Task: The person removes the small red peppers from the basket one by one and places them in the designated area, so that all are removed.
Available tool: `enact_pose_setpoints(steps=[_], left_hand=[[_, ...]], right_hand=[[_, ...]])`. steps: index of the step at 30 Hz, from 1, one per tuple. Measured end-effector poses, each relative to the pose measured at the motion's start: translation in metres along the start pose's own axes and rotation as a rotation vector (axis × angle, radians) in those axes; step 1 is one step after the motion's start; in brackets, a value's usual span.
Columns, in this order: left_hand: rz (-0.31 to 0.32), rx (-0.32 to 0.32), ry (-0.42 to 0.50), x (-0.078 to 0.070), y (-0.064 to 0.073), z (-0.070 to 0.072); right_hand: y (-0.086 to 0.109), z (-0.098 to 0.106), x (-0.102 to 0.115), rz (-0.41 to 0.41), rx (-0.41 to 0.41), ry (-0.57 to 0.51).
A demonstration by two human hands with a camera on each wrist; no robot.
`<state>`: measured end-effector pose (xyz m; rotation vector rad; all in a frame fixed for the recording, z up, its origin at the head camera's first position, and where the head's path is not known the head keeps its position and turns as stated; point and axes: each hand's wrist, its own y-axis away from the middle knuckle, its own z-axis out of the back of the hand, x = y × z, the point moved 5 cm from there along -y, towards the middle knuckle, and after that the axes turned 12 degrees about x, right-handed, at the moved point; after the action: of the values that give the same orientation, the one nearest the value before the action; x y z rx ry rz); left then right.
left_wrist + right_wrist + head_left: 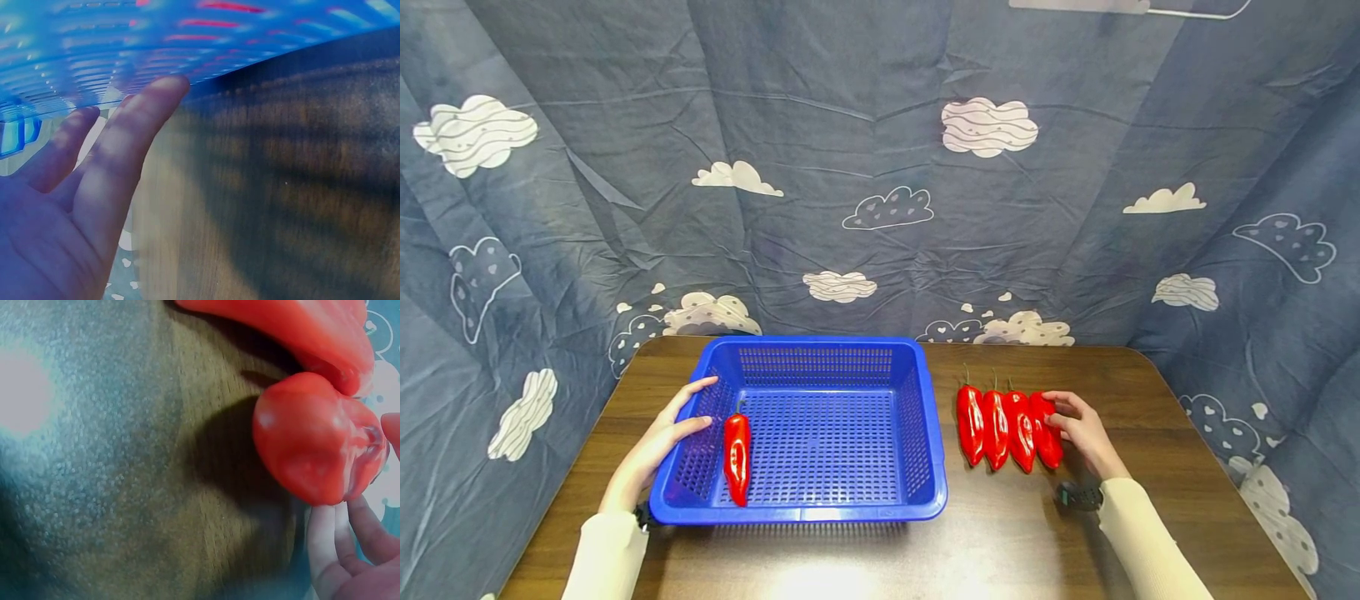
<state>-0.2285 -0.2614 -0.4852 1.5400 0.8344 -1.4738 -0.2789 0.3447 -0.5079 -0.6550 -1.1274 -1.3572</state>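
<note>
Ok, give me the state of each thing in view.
Blue perforated basket: upright.
Long red pepper in the basket: lying near its left wall, stem attached.
Left hand: across the basket's left rim, fingers extended.
Right hand: fingers around the rightmost red pepper.
Rightmost red pepper: partly hidden, whether lifted unclear.
Three red peppers beside it: lying side by side, stems attached.
Cloud-print curtain: hanging, creased.

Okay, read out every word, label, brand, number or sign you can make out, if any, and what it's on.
No readable text in any view.
Basket, peppers, table: no lettering seen.
Backdrop: cloud pictures, no words.
Dark device at the right wrist: too small to tell.
</note>
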Motion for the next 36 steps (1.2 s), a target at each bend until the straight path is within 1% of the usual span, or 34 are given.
enact_pose_setpoints(steps=[6, 12, 17, 25, 31, 36], left_hand=[[0.0, -0.003, -0.004, 0.0, 0.0001, -0.0001], [-0.002, -0.009, -0.001, 0.0019, -0.0005, 0.001], [-0.004, -0.007, -0.009, 0.0025, -0.0003, 0.0012], [-0.019, -0.004, 0.003, 0.0016, -0.0003, 0.0018], [-0.022, 0.0, 0.005, 0.0015, -0.0006, 0.0017], [-0.022, 0.001, 0.001, 0.0, -0.0003, 0.0002]], right_hand=[[0.0004, 0.0008, -0.0012, 0.005, -0.018, -0.027], [0.0014, 0.0012, -0.0017, 0.001, -0.035, -0.026], [0.0023, 0.0013, -0.0018, 0.013, -0.052, -0.047], [0.003, -0.0008, -0.0049, 0.03, -0.036, -0.103], [0.0035, -0.0007, -0.0035, 0.028, -0.052, -0.085], [0.0028, 0.0018, -0.0015, 0.016, -0.093, -0.039]])
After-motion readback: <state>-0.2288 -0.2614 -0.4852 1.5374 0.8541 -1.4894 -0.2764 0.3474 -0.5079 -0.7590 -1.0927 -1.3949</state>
